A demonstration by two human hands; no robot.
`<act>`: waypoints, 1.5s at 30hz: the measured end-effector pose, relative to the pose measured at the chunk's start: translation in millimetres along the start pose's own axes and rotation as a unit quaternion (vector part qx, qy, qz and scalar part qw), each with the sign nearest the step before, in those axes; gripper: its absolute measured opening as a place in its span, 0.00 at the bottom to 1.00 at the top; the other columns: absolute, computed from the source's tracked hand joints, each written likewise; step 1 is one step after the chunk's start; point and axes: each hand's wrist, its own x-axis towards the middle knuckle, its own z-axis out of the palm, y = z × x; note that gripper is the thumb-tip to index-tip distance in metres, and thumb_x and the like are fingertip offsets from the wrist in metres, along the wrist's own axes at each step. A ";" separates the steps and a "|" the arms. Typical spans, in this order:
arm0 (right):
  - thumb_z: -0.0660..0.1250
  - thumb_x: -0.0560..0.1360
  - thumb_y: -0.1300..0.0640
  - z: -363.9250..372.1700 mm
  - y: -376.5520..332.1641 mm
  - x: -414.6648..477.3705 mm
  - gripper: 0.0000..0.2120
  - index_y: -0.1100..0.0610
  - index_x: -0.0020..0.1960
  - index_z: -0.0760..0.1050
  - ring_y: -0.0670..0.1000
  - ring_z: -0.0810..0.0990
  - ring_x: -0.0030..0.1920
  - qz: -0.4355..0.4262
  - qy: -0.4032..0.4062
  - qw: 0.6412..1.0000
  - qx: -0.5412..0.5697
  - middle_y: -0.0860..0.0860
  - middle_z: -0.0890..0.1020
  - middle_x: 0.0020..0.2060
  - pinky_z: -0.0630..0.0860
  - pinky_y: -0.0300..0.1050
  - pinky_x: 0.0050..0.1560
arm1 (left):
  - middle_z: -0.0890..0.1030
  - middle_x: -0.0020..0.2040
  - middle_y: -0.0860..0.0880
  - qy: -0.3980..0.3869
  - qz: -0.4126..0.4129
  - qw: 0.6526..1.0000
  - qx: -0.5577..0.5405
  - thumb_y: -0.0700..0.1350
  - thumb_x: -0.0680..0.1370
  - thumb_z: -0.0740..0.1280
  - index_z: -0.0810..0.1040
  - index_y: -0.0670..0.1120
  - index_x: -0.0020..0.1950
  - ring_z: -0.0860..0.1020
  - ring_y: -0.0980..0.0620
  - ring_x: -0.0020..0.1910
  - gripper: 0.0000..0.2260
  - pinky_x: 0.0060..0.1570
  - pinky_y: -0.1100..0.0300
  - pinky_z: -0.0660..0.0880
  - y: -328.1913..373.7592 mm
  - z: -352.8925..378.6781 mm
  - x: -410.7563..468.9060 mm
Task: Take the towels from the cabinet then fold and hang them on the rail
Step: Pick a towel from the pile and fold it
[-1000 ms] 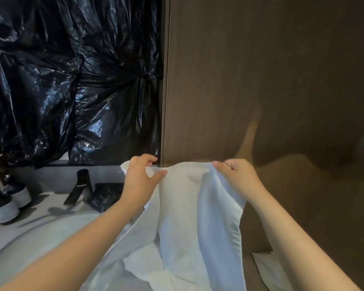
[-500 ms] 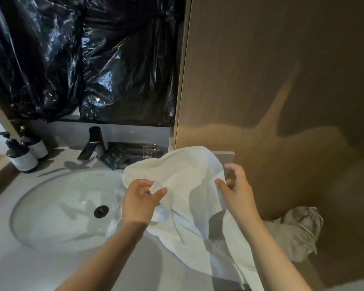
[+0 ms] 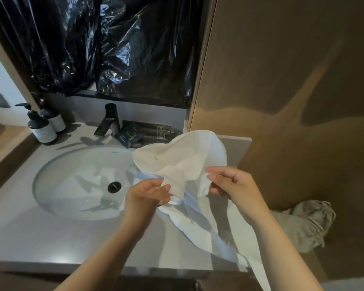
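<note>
Left hand (image 3: 147, 194) - thumb and fingers pinch an edge of the white towel (image 3: 181, 162). Right hand (image 3: 233, 183) - curled fingers pinch the adjoining edge. The hands are near each other, not touching. The towel bulges up just beyond both hands; its remainder lies on the grey countertop (image 3: 51, 238) under the right forearm and hangs over the front edge. Left of the left hand: sink basin (image 3: 76, 185). Beyond the basin: black faucet (image 3: 109, 120), two pump bottles (image 3: 41, 129). Right of the right forearm: crumpled grey cloth (image 3: 309, 223).

Dim warm light, soft shadows on the wall, wide-angle bending at edges.
</note>
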 end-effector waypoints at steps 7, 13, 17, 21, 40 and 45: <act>0.69 0.74 0.70 -1.5 -12.4 -2.9 0.14 0.61 0.57 0.81 0.53 0.85 0.42 -0.007 -0.071 0.997 -0.021 0.59 0.86 0.43 0.79 0.37 0.43 | 0.84 0.37 0.41 -0.001 0.031 1.000 -0.001 0.32 0.76 0.68 0.81 0.40 0.46 0.83 0.51 0.32 0.04 0.34 0.64 0.80 18.0 11.9 -0.5; 0.74 0.73 0.57 9.2 -13.0 -4.5 0.05 0.53 0.38 0.82 0.46 0.72 0.30 -0.127 0.027 0.969 -0.210 0.54 0.78 0.31 0.72 0.33 0.34 | 0.86 0.38 0.45 -0.064 0.054 0.994 0.069 0.37 0.77 0.69 0.82 0.45 0.47 0.85 0.48 0.39 0.05 0.42 0.62 0.81 21.3 14.8 -9.2; 0.75 0.71 0.54 17.1 -12.3 -5.6 0.06 0.50 0.39 0.79 0.48 0.73 0.36 -0.173 0.050 0.954 -0.238 0.40 0.77 0.46 0.74 0.34 0.39 | 0.86 0.38 0.44 -0.096 0.078 0.988 0.093 0.37 0.77 0.68 0.83 0.45 0.47 0.85 0.47 0.39 0.06 0.44 0.59 0.81 23.5 13.9 -12.5; 0.72 0.73 0.54 21.4 -11.2 -8.0 0.10 0.54 0.37 0.74 0.59 0.73 0.31 -0.175 0.003 0.965 -0.195 0.51 0.81 0.35 0.74 0.51 0.34 | 0.86 0.38 0.44 -0.098 0.089 0.987 0.095 0.37 0.77 0.68 0.83 0.44 0.49 0.85 0.48 0.38 0.05 0.41 0.62 0.80 25.9 15.8 -16.7; 0.73 0.74 0.54 25.4 -4.4 -8.5 0.05 0.47 0.41 0.79 0.42 0.77 0.37 -0.173 -0.030 0.963 -0.205 0.42 0.81 0.37 0.71 0.30 0.38 | 0.85 0.37 0.48 -0.143 0.169 0.956 0.192 0.37 0.78 0.67 0.85 0.49 0.46 0.82 0.54 0.36 0.10 0.39 0.65 0.79 34.2 3.1 -15.9; 0.75 0.72 0.55 25.8 -2.7 -9.3 0.07 0.50 0.39 0.78 0.41 0.72 0.31 -0.178 -0.030 0.966 -0.184 0.42 0.78 0.32 0.67 0.29 0.34 | 0.83 0.35 0.48 -0.163 0.189 0.948 0.200 0.42 0.77 0.67 0.86 0.50 0.47 0.80 0.54 0.35 0.08 0.40 0.63 0.78 38.0 -0.2 -13.3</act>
